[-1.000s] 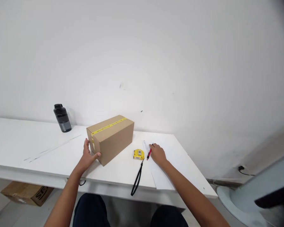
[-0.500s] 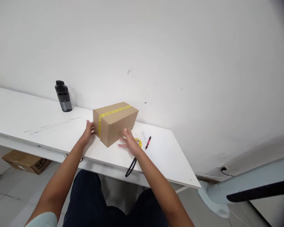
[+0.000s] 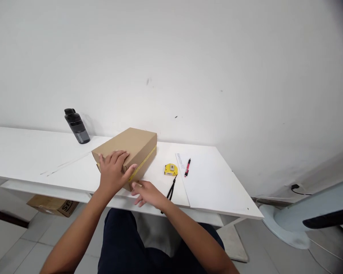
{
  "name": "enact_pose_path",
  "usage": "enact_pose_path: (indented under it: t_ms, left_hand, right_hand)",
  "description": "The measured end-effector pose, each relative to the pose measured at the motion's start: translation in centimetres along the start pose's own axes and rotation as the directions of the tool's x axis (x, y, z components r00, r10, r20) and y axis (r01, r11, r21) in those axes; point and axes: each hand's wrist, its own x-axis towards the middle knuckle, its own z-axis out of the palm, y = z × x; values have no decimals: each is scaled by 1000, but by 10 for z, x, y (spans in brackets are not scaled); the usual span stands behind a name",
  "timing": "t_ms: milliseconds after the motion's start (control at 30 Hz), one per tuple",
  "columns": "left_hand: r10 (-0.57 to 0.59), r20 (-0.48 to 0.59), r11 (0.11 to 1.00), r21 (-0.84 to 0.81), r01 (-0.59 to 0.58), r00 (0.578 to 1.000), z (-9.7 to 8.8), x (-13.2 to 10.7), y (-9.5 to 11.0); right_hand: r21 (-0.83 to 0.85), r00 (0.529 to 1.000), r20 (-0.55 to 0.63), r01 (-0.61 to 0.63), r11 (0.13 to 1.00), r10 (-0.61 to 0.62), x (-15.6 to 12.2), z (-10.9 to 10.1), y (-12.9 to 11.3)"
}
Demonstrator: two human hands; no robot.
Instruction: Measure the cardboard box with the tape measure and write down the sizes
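Observation:
A brown cardboard box sits on the white table, a yellow tape strip running along its side. My left hand rests on the near end of the box's top, fingers spread and thumb out over the edge towards the taped side. By the lower near corner is my right hand, loosely curled with its fingers apart, its thumb at the box's edge. Whether it bears any of the box's weight I cannot tell. To the right of the box lies a yellow tape measure with a black wrist strap.
A red and black pen lies on a sheet of white paper at the right. The black bottle stands at the back left, near the wall. Under the table is another cardboard box. A pale blue stand is beyond the table's right end.
The box has been turned, so its yellow strip now runs along the side instead of over the top. My left hand went from its left end onto its top; my right hand moved down to the near corner.

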Motion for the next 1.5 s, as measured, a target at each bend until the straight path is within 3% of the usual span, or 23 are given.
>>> enact_pose_path:
  t_ms: [33, 67, 100, 167, 267, 333, 467, 567, 667, 733, 800, 900, 1000, 1067, 1100, 1133, 1167, 1233, 1333, 1400, 1500]
  left_hand:
    - [-10, 3, 1000, 7, 10, 1000, 3, -3, -1]
    - [-17, 13, 1000, 7, 17, 1000, 5, -6, -3]
    - [-19, 30, 1000, 3, 19, 999, 7, -8, -6]
    - [-18, 52, 1000, -13, 19, 998, 7, -12, -12]
    - [-18, 77, 997, -71, 23, 997, -1, -17, -25]
    - [-46, 94, 993, -101, 56, 995, -10, -20, -37]
    - [-164, 134, 984, -47, 171, 977, -33, -26, -61]
    - [-166, 192, 979, -82, 185, 967, -46, -26, -74]
    - [-134, 233, 960, -211, 185, 963, -49, -20, -86]
    - [-137, 213, 917, -342, 205, 967, -46, -15, -93]
    - [-164, 175, 854, -468, 229, 971, -39, -9, -97]
    - [-156, 186, 797, -557, 235, 970, -28, -2, -96]
    - [-70, 246, 815, -545, 198, 967, -20, 1, -83]
    - [-21, 265, 840, -518, 161, 964, -18, 1, -68]
    - [5, 257, 853, -505, 130, 967, -19, 0, -58]
    - [31, 233, 863, -496, 91, 972, -21, -1, -47]
    - [56, 192, 868, -495, 47, 980, -24, -3, -33]
    - [113, 88, 856, -514, -52, 990, -34, -7, -1]
    - [282, 34, 812, -541, -220, 959, -48, -12, 51]
    - [417, 23, 786, -510, -348, 909, -51, -15, 78]
    - [474, -42, 759, -487, -432, 880, -46, -18, 96]
  right_hand:
    - [-236, 986, -105, 100, 966, -128, -7, -9, 2]
    - [-455, 940, -195, 164, 875, -278, -13, -22, 3]
    - [-619, 879, -263, 161, 768, -397, -18, -37, 3]
    - [-774, 791, -367, 32, 633, -489, -23, -73, 2]
    - [-824, 784, -500, -299, 480, -369, -23, -117, 2]
    - [-811, 811, -536, -417, 410, -236, -22, -131, 8]
    - [-797, 843, -513, -400, 452, -159, -17, -129, 24]
    - [-750, 805, -565, -408, 520, -182, -9, -122, 29]
    - [-716, 783, -592, -403, 570, -190, -1, -118, 25]
    - [-687, 790, -587, -371, 625, -176, 1, -115, 20]
    - [-657, 762, -614, -346, 670, -208, -1, -109, 15]
    - [-591, 650, -696, -276, 758, -306, -13, -97, 7]
    - [-380, 479, -830, -111, 918, -286, -34, -90, -4]
    - [-234, 321, -910, 117, 965, -260, -52, -90, -14]
    - [-186, 255, -933, 261, 947, -253, -61, -89, -20]
    - [-147, 220, -943, 397, 906, -250, -71, -88, -26]
    - [-106, 225, -941, 507, 856, -251, -80, -86, -31]
    - [-21, 319, -906, 624, 781, -279, -96, -78, -42]
    - [18, 455, -818, 634, 773, -353, -111, -55, -52]
    - [-11, 486, -776, 626, 780, -401, -116, -39, -55]
    - [-50, 492, -756, 616, 786, -433, -121, -23, -59]
